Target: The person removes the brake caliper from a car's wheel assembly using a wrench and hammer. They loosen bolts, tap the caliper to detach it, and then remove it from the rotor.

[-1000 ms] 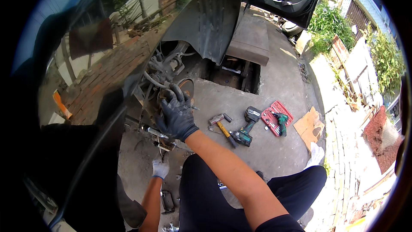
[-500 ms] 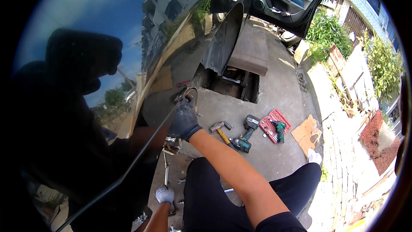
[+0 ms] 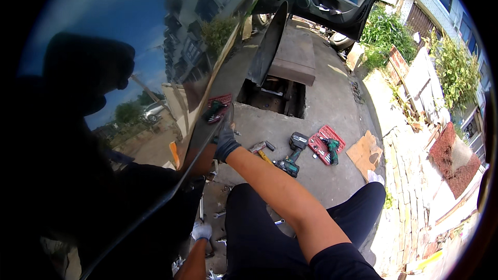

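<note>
The dark glossy car panel (image 3: 140, 140) occupies the left, mirroring surroundings and tools. At its edge is my right hand (image 3: 226, 140) in a black glove, against what looks like a brake disc; its fingers are mostly hidden. Lower down, my left hand (image 3: 201, 231), in a white glove, grips an upright metal bar (image 3: 202, 208), its upper part partly behind the panel. Loose spanners (image 3: 220, 214) lie beside it. On the concrete right of my right hand are a hammer (image 3: 261, 147), a cordless impact wrench (image 3: 289, 166) and a drill (image 3: 332, 153) on a red socket case (image 3: 317, 143).
A rectangular pit (image 3: 257, 101) lies ahead with a slab (image 3: 293, 57) beside it and a dark curved liner (image 3: 267, 46) upright. An open car door (image 3: 332, 0) is beyond. Cardboard (image 3: 365, 153), rubble (image 3: 404, 202) and plants (image 3: 446, 72) line the right. My knees (image 3: 363, 207) are bent below.
The view has shifted so the panel now hides the hub assembly seen earlier. My left hand has moved downward on the metal bar; my right hand stays near the disc.
</note>
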A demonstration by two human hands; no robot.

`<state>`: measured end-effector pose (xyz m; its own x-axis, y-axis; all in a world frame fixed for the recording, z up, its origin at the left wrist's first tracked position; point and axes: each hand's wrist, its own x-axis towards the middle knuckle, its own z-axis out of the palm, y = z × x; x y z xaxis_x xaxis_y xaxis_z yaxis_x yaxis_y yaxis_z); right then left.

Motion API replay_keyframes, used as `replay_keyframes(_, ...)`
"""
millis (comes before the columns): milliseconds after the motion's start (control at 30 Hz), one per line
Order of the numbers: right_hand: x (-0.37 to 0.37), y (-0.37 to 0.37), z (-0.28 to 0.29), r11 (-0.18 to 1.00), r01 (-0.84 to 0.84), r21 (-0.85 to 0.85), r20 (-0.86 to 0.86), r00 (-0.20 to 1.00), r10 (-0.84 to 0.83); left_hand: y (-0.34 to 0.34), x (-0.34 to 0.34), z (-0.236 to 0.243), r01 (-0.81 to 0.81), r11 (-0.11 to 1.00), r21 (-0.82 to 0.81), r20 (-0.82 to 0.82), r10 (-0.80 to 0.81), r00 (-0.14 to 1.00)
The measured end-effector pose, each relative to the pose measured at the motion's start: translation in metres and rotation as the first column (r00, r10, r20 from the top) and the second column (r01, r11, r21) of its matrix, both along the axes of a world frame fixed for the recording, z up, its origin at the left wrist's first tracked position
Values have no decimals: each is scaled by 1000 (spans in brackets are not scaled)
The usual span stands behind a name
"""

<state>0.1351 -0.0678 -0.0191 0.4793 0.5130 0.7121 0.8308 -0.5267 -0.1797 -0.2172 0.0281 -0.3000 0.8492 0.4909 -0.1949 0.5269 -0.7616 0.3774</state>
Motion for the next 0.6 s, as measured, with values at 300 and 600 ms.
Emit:
replay_keyframes(300,0,-10,4,999,-6,-41,5,1000,6,-16,8,9,-103,982,-157,105,120,987)
replay_keyframes(600,-63,-16,91,995,54,-84,114,993,-44,3,25,-87,-167,982,-87,286,185,940)
